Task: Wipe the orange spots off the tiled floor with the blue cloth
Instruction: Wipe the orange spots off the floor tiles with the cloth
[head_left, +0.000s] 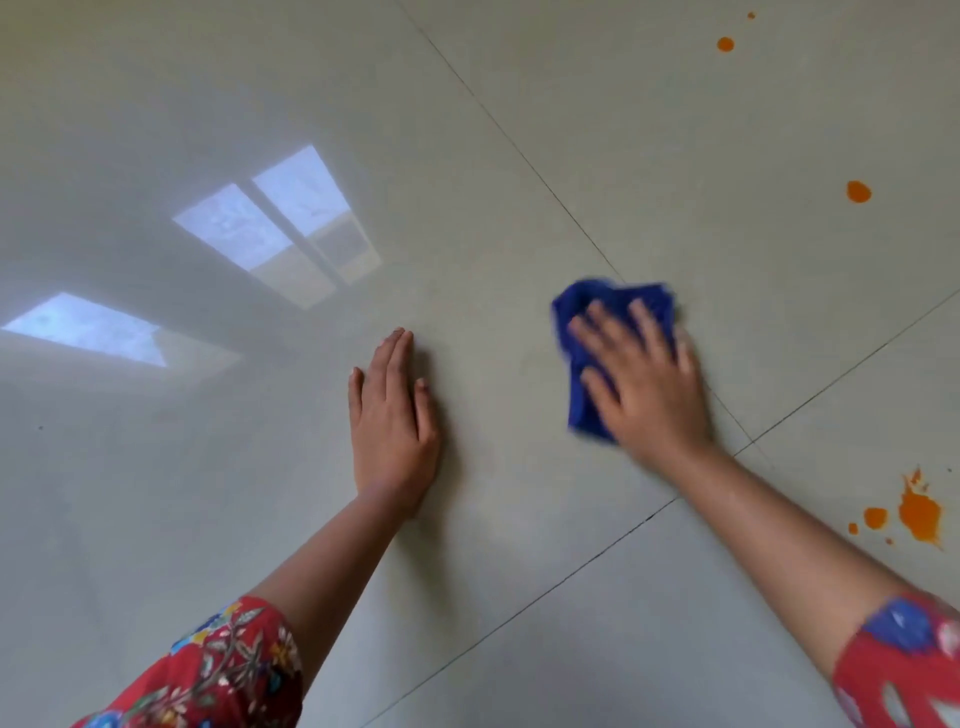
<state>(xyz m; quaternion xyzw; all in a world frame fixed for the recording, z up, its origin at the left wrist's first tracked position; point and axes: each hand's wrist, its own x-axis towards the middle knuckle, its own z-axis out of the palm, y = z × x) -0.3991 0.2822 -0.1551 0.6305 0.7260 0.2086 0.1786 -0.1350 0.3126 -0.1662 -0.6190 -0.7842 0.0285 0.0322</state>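
My right hand (641, 379) presses flat on the crumpled blue cloth (587, 312), fingers spread; both look blurred. The cloth lies on the glossy pale tiled floor (467, 218) beside a grout line. My left hand (392, 421) rests flat on the tile to the cloth's left, fingers straight and together. Orange spots show on the floor: a large splash (920, 512) with small drops (875, 517) at the lower right, one spot (858, 192) at the right, and another (725, 44) near the top.
Dark grout lines (519, 150) cross near the cloth. Window reflections (280, 228) shine on the tile at the left. Red floral sleeves (218, 670) cover both forearms at the bottom edge.
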